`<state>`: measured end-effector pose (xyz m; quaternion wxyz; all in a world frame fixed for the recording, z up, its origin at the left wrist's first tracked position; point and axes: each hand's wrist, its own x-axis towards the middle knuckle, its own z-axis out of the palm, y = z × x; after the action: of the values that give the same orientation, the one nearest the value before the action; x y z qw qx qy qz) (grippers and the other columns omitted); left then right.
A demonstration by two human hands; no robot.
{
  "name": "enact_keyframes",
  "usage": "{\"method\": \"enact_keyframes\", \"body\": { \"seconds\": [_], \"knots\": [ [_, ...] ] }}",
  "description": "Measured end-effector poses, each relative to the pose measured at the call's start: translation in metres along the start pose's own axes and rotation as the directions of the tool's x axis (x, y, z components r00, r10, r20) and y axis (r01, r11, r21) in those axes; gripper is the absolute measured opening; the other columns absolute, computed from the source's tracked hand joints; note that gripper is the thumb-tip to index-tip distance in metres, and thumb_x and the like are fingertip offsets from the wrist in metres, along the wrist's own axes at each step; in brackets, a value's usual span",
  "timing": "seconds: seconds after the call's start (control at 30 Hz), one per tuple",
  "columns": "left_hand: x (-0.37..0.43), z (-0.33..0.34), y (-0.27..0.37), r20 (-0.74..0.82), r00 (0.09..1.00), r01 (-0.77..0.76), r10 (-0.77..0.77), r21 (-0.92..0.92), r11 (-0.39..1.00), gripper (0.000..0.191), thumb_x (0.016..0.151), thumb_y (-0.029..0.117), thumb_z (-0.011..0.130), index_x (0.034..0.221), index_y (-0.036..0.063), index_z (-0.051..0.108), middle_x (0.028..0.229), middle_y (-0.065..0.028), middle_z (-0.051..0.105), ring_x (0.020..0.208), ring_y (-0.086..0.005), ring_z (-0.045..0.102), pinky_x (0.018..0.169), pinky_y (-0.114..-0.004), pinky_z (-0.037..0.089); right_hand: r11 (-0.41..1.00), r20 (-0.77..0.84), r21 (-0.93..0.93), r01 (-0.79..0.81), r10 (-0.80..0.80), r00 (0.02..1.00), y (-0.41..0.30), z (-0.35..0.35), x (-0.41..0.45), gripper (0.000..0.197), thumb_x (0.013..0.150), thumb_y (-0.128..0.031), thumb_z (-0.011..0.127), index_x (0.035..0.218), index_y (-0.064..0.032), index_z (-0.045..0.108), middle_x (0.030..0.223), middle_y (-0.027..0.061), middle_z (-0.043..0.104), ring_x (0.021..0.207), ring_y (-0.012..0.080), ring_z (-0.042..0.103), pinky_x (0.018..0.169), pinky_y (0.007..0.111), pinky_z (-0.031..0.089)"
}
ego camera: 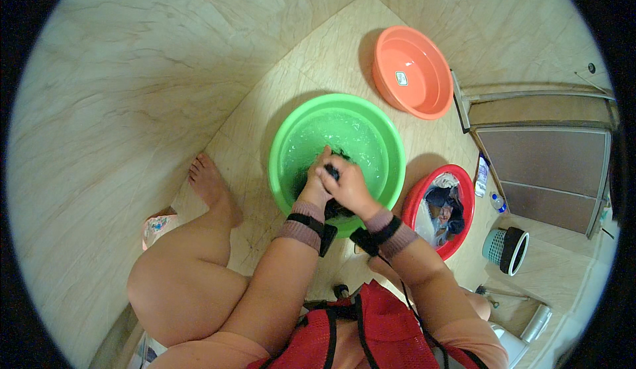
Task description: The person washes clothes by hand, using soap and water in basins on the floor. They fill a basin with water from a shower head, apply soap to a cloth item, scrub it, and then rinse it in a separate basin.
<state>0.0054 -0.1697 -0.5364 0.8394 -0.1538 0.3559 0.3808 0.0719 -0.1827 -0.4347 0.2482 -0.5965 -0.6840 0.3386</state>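
A green plastic basin (280, 145) holding water stands on the tiled floor before me. Over its middle, my left hand (316, 180) and my right hand (348, 182) press together around a dark wet cloth (332, 171). Both hands grip this cloth, and part of it shows between the fingers. More dark fabric lies in the water beneath my wrists, partly hidden by them. Exactly what garment it is cannot be made out.
An orange basin (422, 83) bearing a small label stands at the upper right. Right of the green basin, a red basin (467, 190) holds several clothes. Beyond it are a bottle (497, 203), a pouch (481, 175) and a lined wastebasket (493, 246). A marble-patterned wall (149, 71) rises at left.
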Motion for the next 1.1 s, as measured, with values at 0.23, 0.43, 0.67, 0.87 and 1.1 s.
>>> {"method": "enact_keyframes", "body": {
  "seconds": [0.23, 0.43, 0.67, 0.87, 1.1],
  "knots": [
    [-0.014, 0.02, 0.023, -0.03, 0.947, -0.315, 0.319, 0.098, 0.944, 0.067, 0.092, 0.04, 0.048, 0.143, 0.0147, 0.011, 0.144, -0.0104, 0.026, 0.127, -0.0272, 0.033, 0.1, -0.045, 0.029, 0.314, 0.211, 0.816, -0.485, 0.62, 0.756, 0.083, -0.03, 0.042, 0.04, 0.094, -0.039, 0.043, 0.099, -0.0024, 0.059, 0.092, 0.0092, 0.066, 0.072, 0.0189, 0.061, 0.064, 0.036, 0.051],
    [-0.007, 0.024, 0.0, 0.24, 0.597, -0.556, 0.766, 0.812, 0.179, 0.06, 0.09, 0.039, 0.049, 0.133, -0.0008, 0.036, 0.143, -0.0291, 0.021, 0.133, -0.0433, 0.019, 0.11, -0.044, 0.015, -0.092, 0.43, 0.896, -0.434, 0.422, 0.798, 0.066, -0.059, 0.036, 0.039, 0.095, -0.033, 0.043, 0.12, -0.0039, 0.05, 0.11, 0.0131, 0.061, 0.088, 0.0232, 0.063, 0.079, 0.038, 0.053],
    [-0.013, 0.01, 0.001, 0.266, 0.96, -0.281, 0.092, 0.912, 0.3, 0.067, 0.089, 0.061, 0.031, 0.102, 0.0056, 0.065, 0.116, -0.0234, 0.056, 0.111, -0.0361, 0.05, 0.095, -0.044, 0.037, 0.051, 0.266, 0.953, -0.3, 0.335, 0.904, 0.037, -0.062, 0.046, 0.036, 0.091, -0.022, 0.053, 0.122, -0.0049, 0.047, 0.113, 0.0142, 0.058, 0.097, 0.0278, 0.06, 0.079, 0.044, 0.052],
    [-0.019, 0.011, -0.016, 0.146, 0.982, -0.061, -0.122, 0.849, 0.525, 0.053, 0.095, 0.054, 0.026, 0.132, 0.0224, 0.046, 0.119, -0.0058, 0.056, 0.11, -0.0186, 0.049, 0.092, -0.036, 0.039, -0.18, 0.564, 0.816, -0.55, 0.458, 0.687, 0.07, -0.058, 0.039, 0.025, 0.085, -0.018, 0.063, 0.104, -0.0061, 0.052, 0.089, 0.0104, 0.059, 0.059, 0.0173, 0.055, 0.041, 0.021, 0.045],
    [-0.035, 0.035, 0.004, 0.357, 0.668, -0.157, 0.653, 0.925, -0.346, 0.033, 0.073, 0.02, 0.068, 0.103, 0.0097, 0.061, 0.114, -0.015, 0.058, 0.107, -0.0318, 0.053, 0.095, -0.045, 0.037, -0.112, 0.678, 0.602, -0.79, 0.594, 0.433, 0.137, -0.058, 0.03, 0.018, 0.083, -0.008, 0.059, 0.099, -0.003, 0.053, 0.083, 0.0098, 0.059, 0.056, 0.0157, 0.055, 0.038, 0.018, 0.043]
  ]
}}
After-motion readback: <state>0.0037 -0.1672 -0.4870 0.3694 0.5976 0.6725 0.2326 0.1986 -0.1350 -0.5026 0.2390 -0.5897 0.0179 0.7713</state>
